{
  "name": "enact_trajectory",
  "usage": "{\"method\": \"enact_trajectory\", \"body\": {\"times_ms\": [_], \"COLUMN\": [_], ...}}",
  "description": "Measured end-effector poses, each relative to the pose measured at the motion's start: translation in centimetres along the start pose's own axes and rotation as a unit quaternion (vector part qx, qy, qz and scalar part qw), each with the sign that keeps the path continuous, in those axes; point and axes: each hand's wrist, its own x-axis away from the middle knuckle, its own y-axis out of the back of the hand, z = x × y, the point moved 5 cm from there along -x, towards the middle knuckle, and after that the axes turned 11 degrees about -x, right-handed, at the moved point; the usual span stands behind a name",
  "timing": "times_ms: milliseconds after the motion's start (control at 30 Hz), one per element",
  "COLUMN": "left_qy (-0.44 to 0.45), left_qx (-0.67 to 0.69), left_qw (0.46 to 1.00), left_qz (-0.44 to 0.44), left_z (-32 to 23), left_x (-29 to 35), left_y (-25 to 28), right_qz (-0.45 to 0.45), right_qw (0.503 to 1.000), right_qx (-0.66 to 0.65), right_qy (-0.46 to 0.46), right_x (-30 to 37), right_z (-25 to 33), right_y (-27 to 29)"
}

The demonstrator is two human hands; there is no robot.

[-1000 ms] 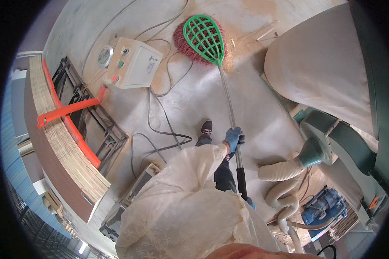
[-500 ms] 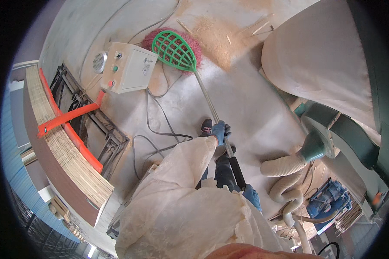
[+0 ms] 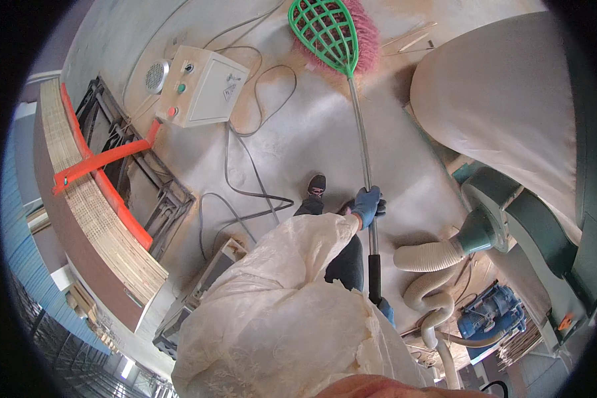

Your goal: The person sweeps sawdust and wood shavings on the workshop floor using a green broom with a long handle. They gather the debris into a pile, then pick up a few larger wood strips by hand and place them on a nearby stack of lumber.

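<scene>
Pale smock [image 3: 278,318], lower centre; partly hides blue-gloved right hand [image 3: 387,310], grip unclear. Blue-gloved left hand [image 3: 366,207], centre; closed around mop handle [image 3: 359,126]. Mop head [image 3: 325,33], upper centre; green frame [image 3: 348,66], pink fringe [image 3: 367,43], cut off by upper edge.

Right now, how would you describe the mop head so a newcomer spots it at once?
From the big pale fabric cover at upper right, look left to the long metal pole in the gloved left hand. At the pole's far end is the mop head: green lattice over pink fringe. That pairing sets it apart from the cream control box to its left.
</scene>
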Motion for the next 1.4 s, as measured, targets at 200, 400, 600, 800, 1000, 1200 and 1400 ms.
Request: {"method": "enact_trajectory", "body": {"times_ms": [200, 400, 600, 800, 1000, 1200, 1400], "left_qy": [0.012, 0.051, 0.02, -0.046, -0.138, -0.154, -0.051], "left_qx": [0.041, 0.042, 0.0, -0.295, -0.554, -0.606, -0.65], "left_qw": [0.999, 0.998, 0.977, 0.933, 0.674, 0.6, 0.605], "left_qz": [-0.033, 0.023, 0.213, 0.201, -0.47, -0.5, -0.457], "left_z": [2.1, 3.4, 1.3, -4.2, -18.0, -24.6, -25.0], "left_x": [1.9, 0.6, -2.0, -17.9, -36.9, -45.8, -47.0], "left_y": [0.2, -0.9, 2.3, 22.7, 51.1, 55.6, 56.1], "right_qz": [0.286, 0.19, 0.223, 0.165, 0.051, -0.026, -0.029], "right_qw": [0.83, 0.926, 0.954, 0.96, 0.972, 0.978, 0.974], "right_qx": [-0.479, -0.311, -0.197, -0.225, -0.224, -0.204, -0.226], "right_qy": [-0.002, 0.101, -0.026, 0.039, 0.049, 0.041, 0.004], "right_x": [-13.4, -37.3, -48.2, -52.8, -48.1, -42.4, -37.8], "right_z": [8.0, 29.7, 36.9, 33.9, 27.7, 22.9, 21.4], "right_y": [0.7, -0.2, -9.5, -14.2, -10.1, -8.8, -9.0]}}
